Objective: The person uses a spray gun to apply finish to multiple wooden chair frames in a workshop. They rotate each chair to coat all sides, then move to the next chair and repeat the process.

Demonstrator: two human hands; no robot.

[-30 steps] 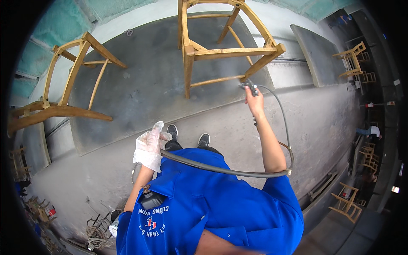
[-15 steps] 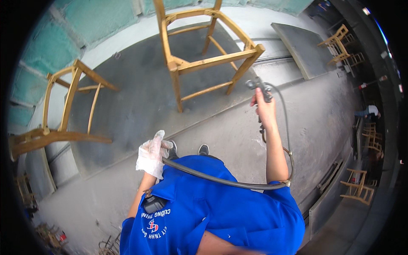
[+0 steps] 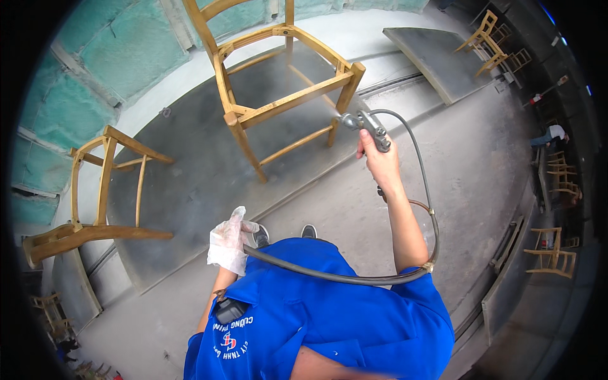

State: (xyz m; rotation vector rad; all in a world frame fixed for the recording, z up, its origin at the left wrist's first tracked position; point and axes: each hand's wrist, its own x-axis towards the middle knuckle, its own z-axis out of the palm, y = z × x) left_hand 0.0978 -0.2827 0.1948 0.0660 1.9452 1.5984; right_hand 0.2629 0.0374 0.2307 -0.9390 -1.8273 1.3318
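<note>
In my bare right hand (image 3: 382,163) is a metal spray gun (image 3: 375,130), gripped by its handle. A pale mist leaves its nozzle toward the front rail of a wooden chair frame (image 3: 291,104). That frame stands upright with an open seat, and the nozzle is just short of its near right leg. My left hand (image 3: 228,246) wears a loose whitish glove and is closed around a dark hose (image 3: 316,273). The hose crosses in front of my blue shirt to my right arm, where a thinner line (image 3: 418,149) curves up to the gun.
A grey board (image 3: 183,158) lies under the chair frame. Another wooden chair (image 3: 104,233) lies tipped at the left. Green filter-like panels (image 3: 139,50) line the far wall. At far right are a second board (image 3: 437,60), more chairs (image 3: 550,252) and another person (image 3: 556,133).
Spray mist now shows at the nozzle, where none was visible before. My right hand and the gun sit farther left in the picture, as do the chairs. The left hand keeps its hold.
</note>
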